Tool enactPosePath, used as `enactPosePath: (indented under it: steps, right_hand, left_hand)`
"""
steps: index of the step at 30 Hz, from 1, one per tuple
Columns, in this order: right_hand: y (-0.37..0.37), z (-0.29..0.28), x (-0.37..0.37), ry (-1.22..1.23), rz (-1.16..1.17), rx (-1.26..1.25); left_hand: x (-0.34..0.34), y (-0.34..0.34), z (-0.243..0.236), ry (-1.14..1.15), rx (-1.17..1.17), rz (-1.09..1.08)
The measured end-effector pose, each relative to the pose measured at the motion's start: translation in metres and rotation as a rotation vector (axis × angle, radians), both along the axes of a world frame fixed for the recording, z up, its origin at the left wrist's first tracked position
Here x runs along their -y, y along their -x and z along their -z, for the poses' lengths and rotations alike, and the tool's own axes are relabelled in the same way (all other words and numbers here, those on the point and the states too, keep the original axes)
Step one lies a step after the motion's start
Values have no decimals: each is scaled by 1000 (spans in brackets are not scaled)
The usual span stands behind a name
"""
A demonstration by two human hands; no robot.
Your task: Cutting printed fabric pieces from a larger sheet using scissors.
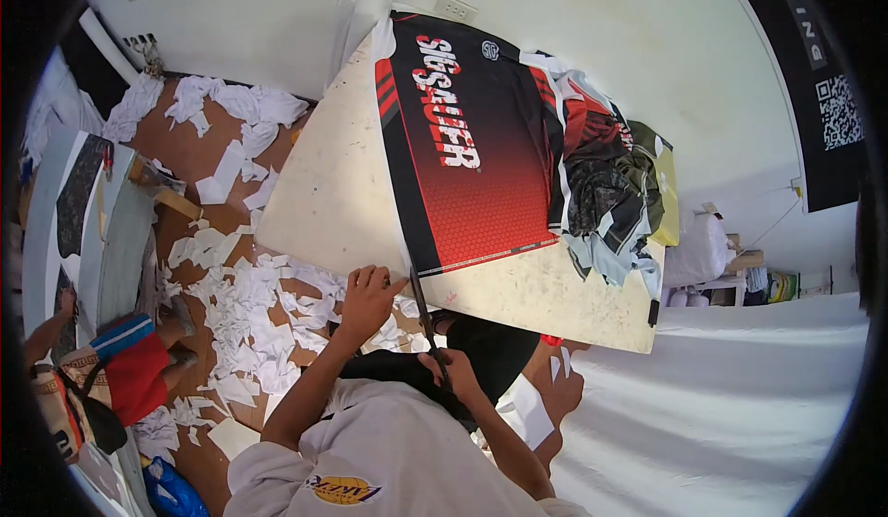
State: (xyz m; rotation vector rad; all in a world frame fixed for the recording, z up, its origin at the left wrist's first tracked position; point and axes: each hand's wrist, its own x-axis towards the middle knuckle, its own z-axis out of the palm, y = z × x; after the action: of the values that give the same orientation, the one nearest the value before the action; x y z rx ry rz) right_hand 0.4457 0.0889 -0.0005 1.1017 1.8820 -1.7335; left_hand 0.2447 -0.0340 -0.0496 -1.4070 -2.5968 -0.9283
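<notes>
A black and red printed fabric panel (481, 184) lies spread on a pale board-like tabletop (324, 175) in front of me. A narrow white strip runs along its left edge. Beside the panel's near left corner is my left hand (370, 302), fingers apart and thumb stretched toward that edge; I see nothing held in it. Lower down, close to my body, my right hand (450, 369) is closed around the handles of long dark scissors (423, 312). Their blades point away from me, up to the panel's near left corner. My right fingers partly hide the handles.
A crumpled heap of printed fabric (606, 189) lies at the table's right. White scraps (250, 323) litter the brown floor at left. Another person in red shorts (137, 378) sits at a grey table (125, 230) there. A white sheet (712, 387) hangs at right.
</notes>
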Motion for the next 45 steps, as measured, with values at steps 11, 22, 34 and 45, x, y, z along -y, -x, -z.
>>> enactPosePath:
  steps: [11,22,34,45]
  right_hand:
    - [35,-4,-5,37,74,-18]
    - [63,16,-17,-8,4,-31]
    - [93,28,-24,58,76,-175]
    - [129,23,-33,95,57,-135]
  left_hand:
    - [-2,1,1,-38,-58,-27]
    - [0,2,5,-67,-48,-7]
    - [4,0,8,-89,-39,-8]
    - [7,3,9,-62,-80,20]
